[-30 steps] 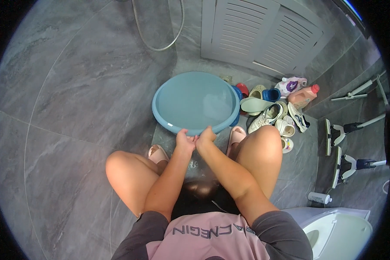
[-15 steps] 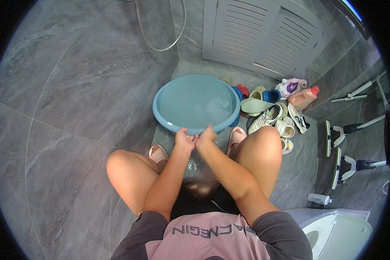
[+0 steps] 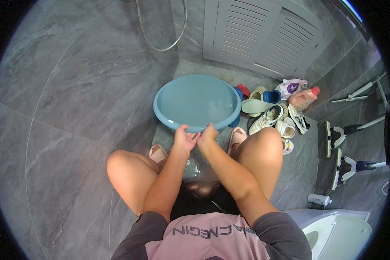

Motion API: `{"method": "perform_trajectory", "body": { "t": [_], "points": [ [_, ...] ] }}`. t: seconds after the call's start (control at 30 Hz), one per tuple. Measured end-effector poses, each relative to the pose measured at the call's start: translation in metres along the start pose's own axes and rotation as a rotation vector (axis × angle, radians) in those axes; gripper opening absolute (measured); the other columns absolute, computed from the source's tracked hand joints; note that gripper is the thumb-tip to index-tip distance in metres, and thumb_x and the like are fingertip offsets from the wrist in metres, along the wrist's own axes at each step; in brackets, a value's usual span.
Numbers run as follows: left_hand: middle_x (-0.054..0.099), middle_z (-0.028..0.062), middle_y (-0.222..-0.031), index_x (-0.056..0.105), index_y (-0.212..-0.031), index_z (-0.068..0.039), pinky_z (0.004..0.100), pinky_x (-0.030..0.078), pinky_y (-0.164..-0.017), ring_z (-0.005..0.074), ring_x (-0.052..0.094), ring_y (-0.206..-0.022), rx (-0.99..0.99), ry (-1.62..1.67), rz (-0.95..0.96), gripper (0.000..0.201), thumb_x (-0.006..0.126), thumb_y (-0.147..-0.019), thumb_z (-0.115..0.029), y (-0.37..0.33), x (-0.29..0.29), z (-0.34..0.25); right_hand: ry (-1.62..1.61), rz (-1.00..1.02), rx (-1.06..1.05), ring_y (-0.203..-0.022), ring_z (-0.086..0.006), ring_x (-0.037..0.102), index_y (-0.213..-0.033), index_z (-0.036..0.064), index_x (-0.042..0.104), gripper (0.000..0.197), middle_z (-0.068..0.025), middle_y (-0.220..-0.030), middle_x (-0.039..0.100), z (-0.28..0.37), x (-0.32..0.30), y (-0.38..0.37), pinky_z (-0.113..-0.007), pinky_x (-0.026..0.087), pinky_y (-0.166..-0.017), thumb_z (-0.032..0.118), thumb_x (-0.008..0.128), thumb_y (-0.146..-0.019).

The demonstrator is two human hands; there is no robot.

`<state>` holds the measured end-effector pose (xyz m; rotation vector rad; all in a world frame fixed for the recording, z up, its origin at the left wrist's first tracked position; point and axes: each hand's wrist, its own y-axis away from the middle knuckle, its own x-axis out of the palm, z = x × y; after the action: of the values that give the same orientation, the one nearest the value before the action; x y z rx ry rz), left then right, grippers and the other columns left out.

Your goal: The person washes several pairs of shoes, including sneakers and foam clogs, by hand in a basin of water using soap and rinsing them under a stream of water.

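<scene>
A large round blue plastic basin (image 3: 161, 116) stands on the floor in front of me, with water in it. Both my hands are at its near rim, close together with their fingers touching. My left hand (image 3: 186, 138) has its thumb up over the rim and its fingers curled underneath. Beside it, my right hand (image 3: 207, 134) grips the same rim, thumb on top. The undersides of the fingers are partly hidden.
Several shoes and slippers, among them a white sneaker (image 3: 266, 120), crowd the basin's right side. Behind them are a pink bottle (image 3: 303, 99) and a white-purple pack (image 3: 291, 88). Mops (image 3: 340, 170) lean at the right wall near a toilet (image 3: 338, 232). A shower hose (image 3: 162, 49) hangs at the back.
The basin and both hands have shifted only very slightly. The water's surface looks calmer, and both hands keep their hold on the rim.
</scene>
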<state>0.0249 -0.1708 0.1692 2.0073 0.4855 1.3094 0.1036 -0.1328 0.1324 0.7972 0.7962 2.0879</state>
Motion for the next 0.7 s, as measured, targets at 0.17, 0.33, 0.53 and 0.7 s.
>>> {"method": "perform_trajectory", "body": {
  "t": [0.17,0.33,0.53,0.7],
  "points": [
    [0.050,0.0131,-0.119,0.044,-0.116,-0.004,0.0399,0.042,-0.088,0.0266,0.049,-0.109,0.000,-0.001,0.014,0.037,0.044,-0.084,-0.022,0.010,0.003,-0.008,-0.024,0.106,0.043,-0.102,-0.0305,0.054,-0.122,-0.0028,0.034,0.038,-0.0189,-0.121,0.046,0.002,0.000,0.007,-0.042,0.046,-0.084,0.012,0.046,-0.089],
    [0.048,0.0147,-0.122,0.041,-0.119,-0.003,0.0408,0.040,-0.092,0.0274,0.047,-0.113,-0.008,-0.024,0.082,0.041,0.045,-0.083,-0.023,0.011,0.006,-0.013,0.024,0.189,0.089,-0.102,-0.0308,0.054,-0.123,-0.0005,0.032,0.036,-0.0181,-0.121,0.045,0.006,0.001,0.001,-0.042,0.049,-0.078,0.012,0.045,-0.092],
    [0.044,0.0164,-0.127,0.036,-0.125,-0.003,0.0425,0.037,-0.097,0.0296,0.045,-0.115,-0.034,-0.045,0.121,0.049,0.048,-0.083,-0.024,0.012,0.006,-0.021,0.062,0.068,0.095,-0.063,-0.0216,0.056,-0.111,0.0063,0.045,0.021,-0.0100,-0.092,0.055,0.011,0.007,0.013,-0.031,0.043,-0.042,0.016,0.045,-0.093],
    [0.041,0.0177,-0.130,0.035,-0.127,-0.003,0.0437,0.035,-0.099,0.0310,0.042,-0.118,-0.024,-0.061,0.165,0.051,0.049,-0.083,-0.026,0.013,0.017,-0.022,0.083,0.149,0.068,-0.059,-0.0197,0.055,-0.111,0.0064,0.043,0.019,-0.0101,-0.090,0.055,0.021,0.009,0.005,-0.028,0.040,-0.038,0.017,0.044,-0.094]
  ]
}}
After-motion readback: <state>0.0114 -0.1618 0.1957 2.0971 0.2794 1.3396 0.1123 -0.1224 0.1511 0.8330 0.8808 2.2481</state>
